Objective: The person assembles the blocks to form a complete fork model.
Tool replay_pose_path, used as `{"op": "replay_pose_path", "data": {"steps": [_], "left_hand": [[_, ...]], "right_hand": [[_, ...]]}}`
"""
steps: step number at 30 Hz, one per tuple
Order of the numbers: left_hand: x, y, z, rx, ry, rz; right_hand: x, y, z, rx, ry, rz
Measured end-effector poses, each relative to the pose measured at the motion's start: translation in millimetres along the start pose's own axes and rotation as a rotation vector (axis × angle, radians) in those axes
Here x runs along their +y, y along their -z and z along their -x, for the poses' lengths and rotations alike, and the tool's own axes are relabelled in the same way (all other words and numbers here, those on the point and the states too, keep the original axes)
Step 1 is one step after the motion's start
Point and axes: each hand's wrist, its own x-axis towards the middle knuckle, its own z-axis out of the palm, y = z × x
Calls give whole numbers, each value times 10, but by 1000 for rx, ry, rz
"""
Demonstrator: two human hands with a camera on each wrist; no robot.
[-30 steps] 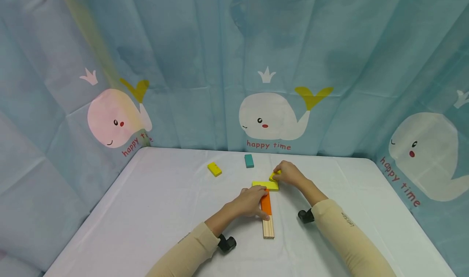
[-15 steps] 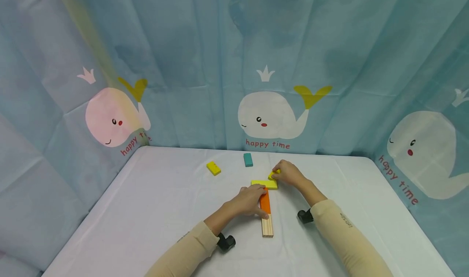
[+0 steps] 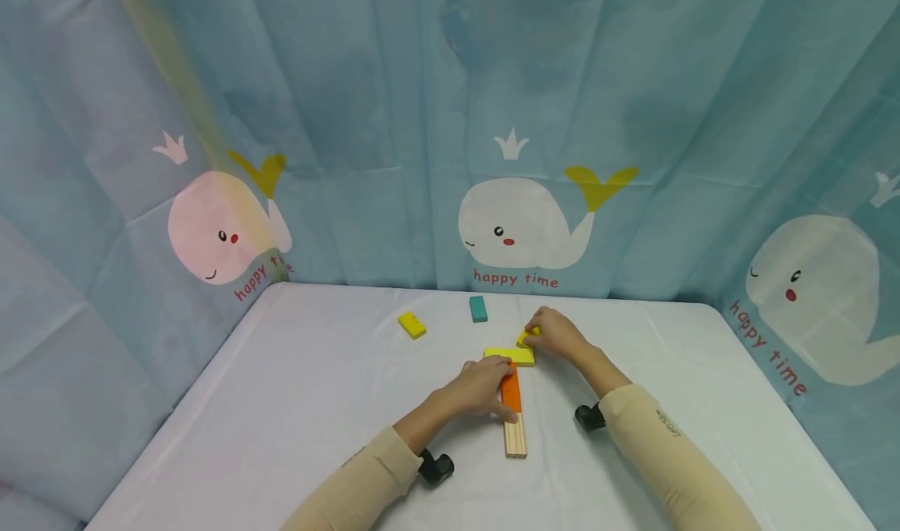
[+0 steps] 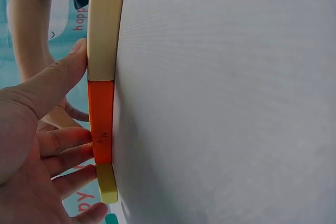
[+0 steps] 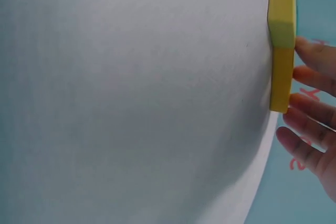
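On the white table, a plain wooden block (image 3: 516, 437), an orange block (image 3: 511, 394) and a long yellow block (image 3: 508, 356) meet, the long yellow one lying crosswise at the far end. My left hand (image 3: 485, 386) rests along them with fingers spread. In the left wrist view its thumb touches the wooden block (image 4: 106, 30), and its fingertips reach the orange block (image 4: 102, 124) and the yellow block (image 4: 107, 184). My right hand (image 3: 555, 333) pinches a smaller yellow block (image 3: 523, 339). This yellow block (image 5: 282, 80) meets the long one (image 5: 282, 14) end to end in the right wrist view.
Toward the back lie another yellow block (image 3: 412, 325) and a teal block (image 3: 478, 309). A blue curtain (image 3: 380, 226) with printed whales hangs behind the far table edge. Both wrists carry black cameras, and both arms extend over the table (image 3: 295, 406).
The head view shifts slightly and returns. Hands and blocks otherwise keep their places, with my right forearm moving only very slightly.
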Motion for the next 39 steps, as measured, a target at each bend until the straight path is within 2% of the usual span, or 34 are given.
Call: {"op": "replay_pose_path", "data": {"steps": [12,23,32,39], "left_hand": [[-9,-12,-13,3,2,-4],[-15,-29,-17,7,-6,-4],[-32,-18,-29,4,-9,4],[-31,-14,-28,9,-19,18]], "right_hand": [[4,34,-40,-21,38,44],[-33,111,-25,20,67,35],[-7,130,-153,42,106,-137],[-55,137,-318,21,98,-166]]}}
